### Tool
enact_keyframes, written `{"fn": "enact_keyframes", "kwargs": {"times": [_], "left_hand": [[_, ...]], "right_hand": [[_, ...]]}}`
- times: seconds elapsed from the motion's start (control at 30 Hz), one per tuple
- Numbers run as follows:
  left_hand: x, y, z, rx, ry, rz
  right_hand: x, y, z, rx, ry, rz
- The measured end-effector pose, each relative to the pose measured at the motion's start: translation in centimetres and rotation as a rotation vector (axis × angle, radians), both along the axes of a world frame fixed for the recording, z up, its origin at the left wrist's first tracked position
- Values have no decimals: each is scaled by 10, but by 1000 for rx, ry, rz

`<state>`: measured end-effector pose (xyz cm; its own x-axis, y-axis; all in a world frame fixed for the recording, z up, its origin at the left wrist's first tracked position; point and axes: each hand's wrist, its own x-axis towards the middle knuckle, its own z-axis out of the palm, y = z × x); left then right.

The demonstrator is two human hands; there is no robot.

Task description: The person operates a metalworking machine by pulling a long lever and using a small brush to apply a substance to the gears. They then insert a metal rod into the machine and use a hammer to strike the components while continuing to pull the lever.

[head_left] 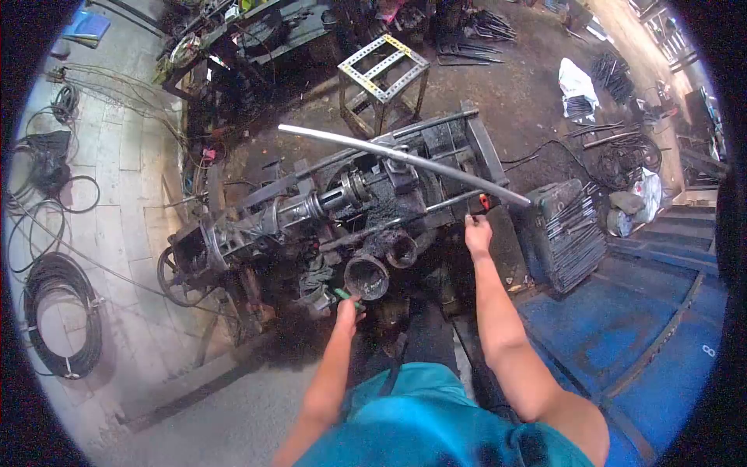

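Note:
My left hand [348, 311] is closed around a slim green object [341, 293], whose kind I cannot make out. Just beyond that hand sits a round, dirty metal cup [366, 278], with a smaller one [401, 251] beside it. My right hand [478, 233] has its fingers drawn together at the near right edge of a greasy machine [342, 194]; whatever is in them is hidden. A red-orange and black item [484, 202] lies just past its fingertips. Across the machine, at a slant, rests a long bright metal pipe [405, 158].
A perforated metal stool frame [383, 68] stands behind the machine. To the right is a stack of metal rods [572, 233], near blue metal plates [622, 311]. Coiled black cable [62, 315] lies on the left floor. White bags [576, 86] sit far right.

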<state>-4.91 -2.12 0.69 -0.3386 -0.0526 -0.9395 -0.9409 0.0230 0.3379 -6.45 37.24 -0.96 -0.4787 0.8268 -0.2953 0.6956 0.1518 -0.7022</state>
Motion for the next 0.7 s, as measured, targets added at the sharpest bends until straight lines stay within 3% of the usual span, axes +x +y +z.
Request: {"fn": "enact_keyframes", "kwargs": {"times": [0.1, 0.13, 0.17, 0.2, 0.23, 0.27, 0.3, 0.33, 0.37, 0.4, 0.43, 0.47, 0.5, 0.57, 0.63, 0.7], "left_hand": [[-2, -6, 6, 58, -23, 28], [-3, -7, 11, 82, -21, 52], [-6, -7, 13, 117, -16, 80], [-7, -14, 7, 136, -47, 54], [-8, -19, 7, 194, -42, -8], [-6, -25, 14, 276, -33, 38], [-8, -33, 6, 340, -95, -13], [-9, -45, -4, 362, -160, -165], [-10, -55, 5, 287, -100, -313], [-20, -71, 23, 253, -77, -568], [-37, -89, 58, 220, 121, -865], [-37, -115, 65, 189, 288, -925], [-41, -140, 73, 151, 463, -986], [-82, -215, 154, 200, 751, -905], [-122, -304, 172, -138, 1312, -730], [-171, -381, 237, -531, 1336, -409]], "right_hand": [[6, 14, -16, 115, 14, 203], [16, 4, 4, 54, -32, 129], [44, 2, -24, 100, 152, 149], [81, -2, -24, 367, 120, 379], [111, -29, 21, -184, -21, 114], [139, -69, 91, -440, 43, 79], [175, -109, 133, -482, -2, 108], [256, -125, 83, -349, -103, 273], [310, -162, 65, -515, 89, 100], [288, -190, 85, -527, 87, 131], [264, -212, 119, -666, 64, 8], [234, -237, 150, -796, 35, -120], [203, -263, 161, -797, 29, -92], [144, -324, 177, -451, 42, -50], [99, -389, 191, 127, 199, 490], [28, -474, 263, -337, 204, 568]]}}
